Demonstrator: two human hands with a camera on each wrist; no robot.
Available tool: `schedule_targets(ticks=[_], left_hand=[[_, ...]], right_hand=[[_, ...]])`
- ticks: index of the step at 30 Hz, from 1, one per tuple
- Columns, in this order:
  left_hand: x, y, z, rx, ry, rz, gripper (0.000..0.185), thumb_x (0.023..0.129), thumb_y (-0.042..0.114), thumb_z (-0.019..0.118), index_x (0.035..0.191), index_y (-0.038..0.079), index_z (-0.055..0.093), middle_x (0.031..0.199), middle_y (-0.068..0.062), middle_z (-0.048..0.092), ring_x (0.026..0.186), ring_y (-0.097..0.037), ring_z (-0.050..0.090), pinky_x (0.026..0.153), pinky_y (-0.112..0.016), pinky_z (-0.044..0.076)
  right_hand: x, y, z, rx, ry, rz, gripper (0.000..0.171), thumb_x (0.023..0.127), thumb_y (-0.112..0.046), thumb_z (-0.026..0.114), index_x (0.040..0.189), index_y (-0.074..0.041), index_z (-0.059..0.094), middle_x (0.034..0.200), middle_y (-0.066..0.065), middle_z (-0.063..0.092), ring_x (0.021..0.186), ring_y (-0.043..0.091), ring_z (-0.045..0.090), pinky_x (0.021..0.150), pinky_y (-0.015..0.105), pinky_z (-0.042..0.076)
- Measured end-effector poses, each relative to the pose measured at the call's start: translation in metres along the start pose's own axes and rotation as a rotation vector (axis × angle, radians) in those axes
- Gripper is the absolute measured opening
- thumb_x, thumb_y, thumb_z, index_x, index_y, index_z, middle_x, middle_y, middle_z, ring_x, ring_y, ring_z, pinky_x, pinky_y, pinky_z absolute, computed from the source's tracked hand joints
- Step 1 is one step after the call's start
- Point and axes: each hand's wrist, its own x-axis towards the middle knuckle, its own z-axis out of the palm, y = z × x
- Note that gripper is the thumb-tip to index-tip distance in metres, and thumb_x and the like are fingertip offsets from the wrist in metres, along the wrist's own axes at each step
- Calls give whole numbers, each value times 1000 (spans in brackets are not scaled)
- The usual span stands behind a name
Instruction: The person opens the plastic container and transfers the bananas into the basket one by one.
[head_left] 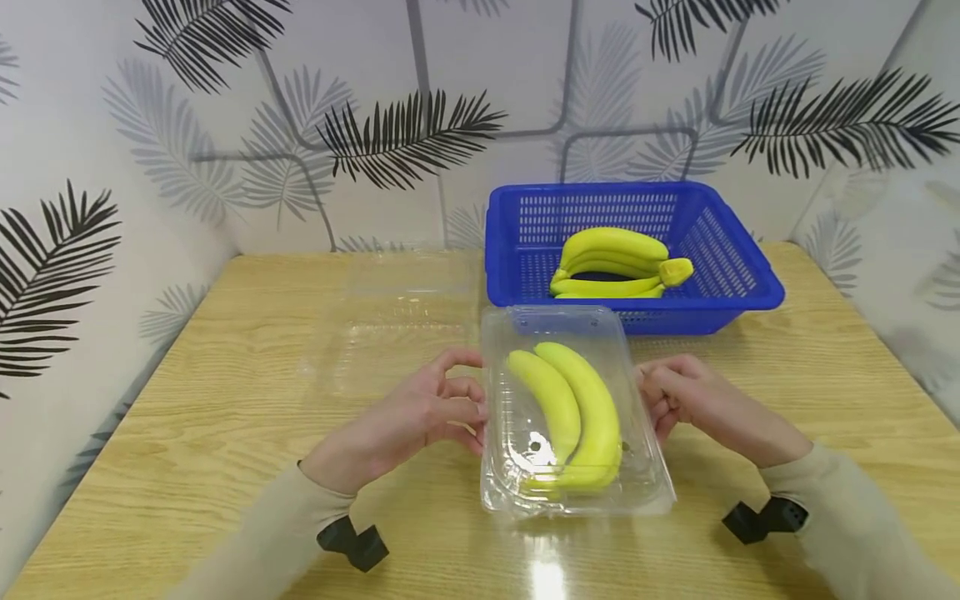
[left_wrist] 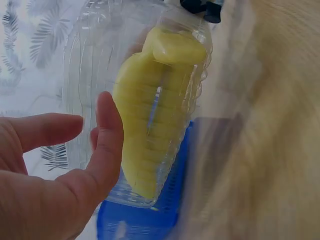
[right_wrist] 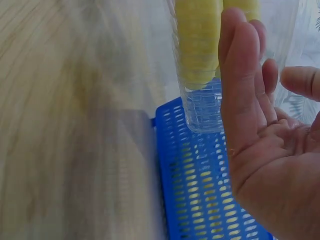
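Left hand and right hand grip opposite sides of a clear plastic container holding two bananas, nearer than the blue basket.

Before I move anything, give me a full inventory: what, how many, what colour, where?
Box: one, clear, between the hands, nearer than the basket
Boxed bananas: two, yellow, inside the box
Basket: one, blue, at the table's far side
Bunch: one, yellow, in the basket; banana count unclear
Clear plastic: at least one piece, colourless, on the table left of the basket
Table: one, light wood, beneath everything
Walls: three, pale with grey and black leaves, behind and both sides
Left hand: one, bare, holding the box's left side
Right hand: one, bare, holding its right side
Sleeves: two, beige, on the arms
Wrist devices: two, black, at the wrists
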Motion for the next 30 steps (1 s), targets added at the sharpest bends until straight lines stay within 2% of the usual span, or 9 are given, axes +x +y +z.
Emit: schedule_targets(ticks=[5,13,22,30], left_hand=[[10,-16,2,18,16,-33,61,90,-5,59,141,6,29,95,-12,56,74,-27,65,78,-43,58],[21,-31,-1,19,12,-15,57,92,-7,55,142,4,30,95,-12,54,74,-25,64,78,-41,58],[28,-39,8,87,70,22,70,90,-8,53,151,-5,21,98,-14,53,78,-23,61,79,-40,58],[35,-43,17,78,95,46,72,90,-9,53,152,-5,19,99,-14,51,76,-21,62,76,-36,58]], right_hand=[[-1,11,-4,-4,2,40,22,94,-3,41,73,-3,47,65,5,55,58,15,58,53,39,58],[1,24,-11,-28,-21,91,23,99,-10,44,79,-2,52,67,10,62,59,19,62,57,46,59],[-2,36,-21,-52,2,119,22,102,-13,43,86,0,53,69,12,64,60,20,64,57,43,59],[-6,36,-27,-69,45,133,22,101,-13,44,90,2,54,71,10,63,61,19,63,58,41,59]])
